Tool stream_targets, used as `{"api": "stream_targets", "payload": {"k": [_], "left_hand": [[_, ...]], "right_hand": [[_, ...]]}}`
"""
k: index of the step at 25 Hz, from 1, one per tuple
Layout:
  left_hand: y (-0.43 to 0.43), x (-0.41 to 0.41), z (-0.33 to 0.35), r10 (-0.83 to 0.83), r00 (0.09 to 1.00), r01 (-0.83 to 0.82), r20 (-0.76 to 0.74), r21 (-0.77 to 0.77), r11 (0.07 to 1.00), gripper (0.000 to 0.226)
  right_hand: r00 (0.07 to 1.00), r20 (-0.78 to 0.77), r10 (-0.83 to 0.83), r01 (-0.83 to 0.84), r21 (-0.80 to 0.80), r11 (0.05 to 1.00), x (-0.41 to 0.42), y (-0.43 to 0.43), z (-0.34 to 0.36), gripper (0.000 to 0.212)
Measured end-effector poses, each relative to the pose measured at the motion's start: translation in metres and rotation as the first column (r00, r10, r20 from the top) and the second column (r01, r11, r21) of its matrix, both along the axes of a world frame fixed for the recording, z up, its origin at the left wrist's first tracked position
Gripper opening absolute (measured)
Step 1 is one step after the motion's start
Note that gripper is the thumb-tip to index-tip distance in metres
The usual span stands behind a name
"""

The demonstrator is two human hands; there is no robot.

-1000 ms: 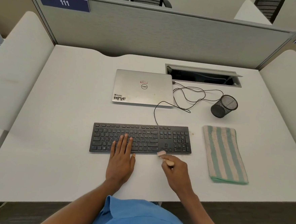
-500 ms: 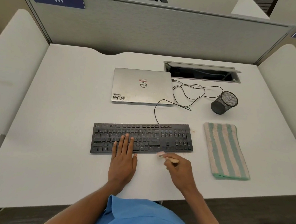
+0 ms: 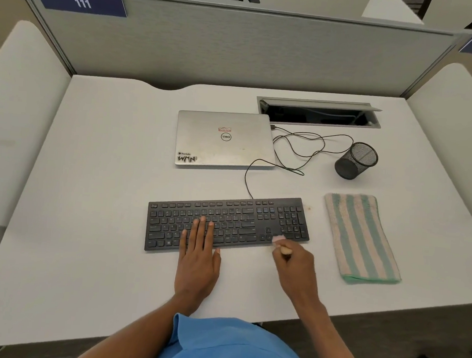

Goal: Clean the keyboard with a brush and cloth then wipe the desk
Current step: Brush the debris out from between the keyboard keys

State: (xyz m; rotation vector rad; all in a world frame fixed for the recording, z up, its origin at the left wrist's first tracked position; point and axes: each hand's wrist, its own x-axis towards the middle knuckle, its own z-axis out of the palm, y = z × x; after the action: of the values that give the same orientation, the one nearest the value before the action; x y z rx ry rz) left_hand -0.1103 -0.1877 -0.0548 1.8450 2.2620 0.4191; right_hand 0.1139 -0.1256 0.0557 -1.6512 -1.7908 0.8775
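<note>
Black keyboard (image 3: 226,223) sits mid-surface (image 3: 102,197). Left grip (image 3: 198,260) lies flat on its left-centre keys, fingers straight, probably pinning it against brush strokes. Right grip (image 3: 295,267) pinches the brush (image 3: 280,243) handle, pale bristles on the keyboard's front-right keys by the numpad. Striped cloth (image 3: 362,238) lies right of the keyboard, untouched. Versus 1 s ago: bristles moved right along the keyboard's front row; left grip unchanged.

Head view; looks forward, steeply down over desk (image 3: 88,196).
</note>
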Motion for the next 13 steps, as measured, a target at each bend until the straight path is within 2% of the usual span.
{"api": "stream_targets", "payload": {"k": [1,3,5,7,10,13], "left_hand": [[0.000,0.000,0.000,-0.002,1.000,0.002,0.000,0.002,1.000,0.070],[0.000,-0.001,0.000,-0.005,1.000,0.005,0.003,-0.001,1.000,0.070],[0.000,-0.002,0.000,-0.007,1.000,0.007,-0.001,-0.003,1.000,0.070],[-0.001,-0.002,-0.001,-0.008,1.000,0.008,-0.005,-0.003,1.000,0.070],[-0.001,-0.002,-0.004,-0.012,1.000,0.012,-0.007,-0.010,1.000,0.071],[0.001,-0.002,-0.004,-0.009,1.000,0.009,-0.003,-0.015,1.000,0.072]], "right_hand": [[0.999,-0.036,0.013,-0.014,-0.035,0.999,-0.002,0.000,0.000,0.016],[0.994,-0.096,-0.061,0.054,-0.078,0.995,0.006,0.005,0.004,0.019],[0.983,-0.069,-0.171,0.171,-0.016,0.985,0.024,0.012,0.008,0.017],[0.976,-0.019,-0.218,0.219,0.051,0.974,0.034,0.013,0.012,0.014],[0.988,0.009,-0.152,0.152,0.026,0.988,0.016,0.002,0.005,0.013],[1.000,-0.008,-0.007,0.007,0.006,1.000,-0.021,-0.014,-0.004,0.011]]}}
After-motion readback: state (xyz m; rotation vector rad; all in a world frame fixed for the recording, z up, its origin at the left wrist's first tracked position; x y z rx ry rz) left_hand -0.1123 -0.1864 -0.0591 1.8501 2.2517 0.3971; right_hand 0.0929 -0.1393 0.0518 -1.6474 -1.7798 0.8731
